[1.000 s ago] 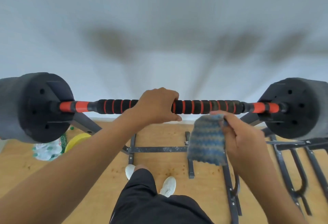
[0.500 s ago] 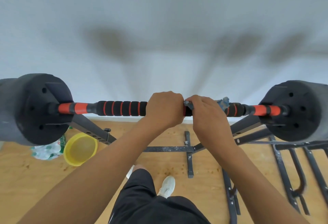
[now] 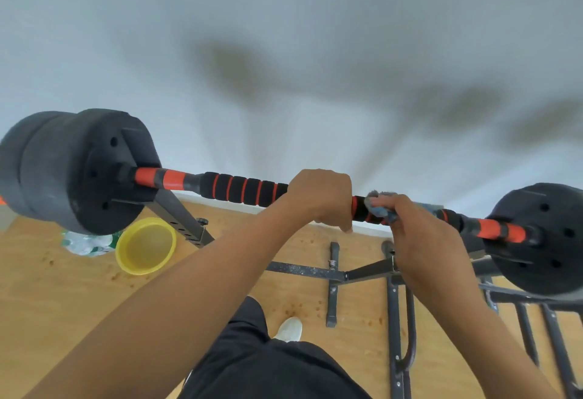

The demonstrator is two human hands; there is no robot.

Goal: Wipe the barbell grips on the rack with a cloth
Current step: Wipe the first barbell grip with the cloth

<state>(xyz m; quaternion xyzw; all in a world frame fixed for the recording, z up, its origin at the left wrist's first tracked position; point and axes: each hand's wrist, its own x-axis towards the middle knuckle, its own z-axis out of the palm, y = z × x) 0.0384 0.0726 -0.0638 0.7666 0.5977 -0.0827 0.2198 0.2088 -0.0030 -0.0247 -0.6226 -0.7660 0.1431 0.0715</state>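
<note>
Far left of your fingers, a black weight plate (image 3: pixel 79 171) caps the barbell (image 3: pixel 243 188), with a yellow bowl (image 3: pixel 145 245) on the floor below. Your left hand (image 3: pixel 320 198) curls its fingers over the foam grip. Just right of it, your right hand (image 3: pixel 422 237) wraps the grey cloth (image 3: pixel 380 209) around the bar.

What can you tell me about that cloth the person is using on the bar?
The cloth looks grey-blue and fuzzy, and it is mostly hidden. It is bunched round the black and orange foam grip of the barbell, right of centre. The right hand grips it against the bar, with only tufts showing above and beside the fingers. The left hand holds the bar just beside it.
</note>
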